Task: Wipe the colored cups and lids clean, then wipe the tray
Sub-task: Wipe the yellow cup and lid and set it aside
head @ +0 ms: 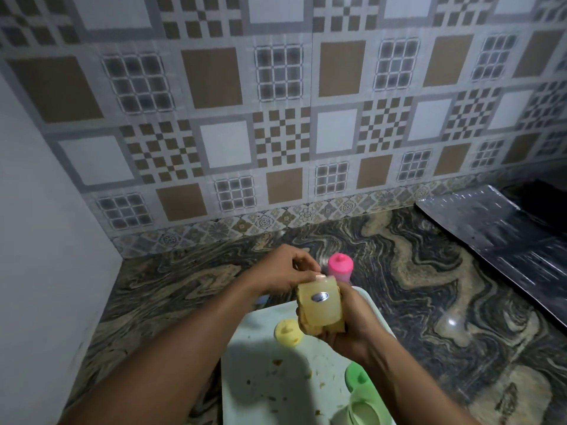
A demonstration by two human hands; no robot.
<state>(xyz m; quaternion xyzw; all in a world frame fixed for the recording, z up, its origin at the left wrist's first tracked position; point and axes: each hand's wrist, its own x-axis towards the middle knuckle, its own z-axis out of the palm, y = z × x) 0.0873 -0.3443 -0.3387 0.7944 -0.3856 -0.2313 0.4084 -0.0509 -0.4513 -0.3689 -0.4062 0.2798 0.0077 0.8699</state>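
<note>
A translucent yellow cup (319,305) is held above the pale green tray (260,381). My left hand (285,271) grips its far end. My right hand (346,326) wraps around its near end, pressing a yellowish cloth (310,328) against it. The yellow lid (287,332) lies on the tray, just left of the cup. A green lid (360,380) and a green cup (365,412) lie at the tray's near right corner. A pink cup with its pink lid (340,266) stands on the counter beyond the tray. Brown crumbs and smears dot the tray.
The tray rests on a swirled dark granite counter (445,286). A patterned tile wall (276,133) rises behind it and a plain white wall (40,256) closes the left side. A shiny dark metal slab (497,234) lies at the right.
</note>
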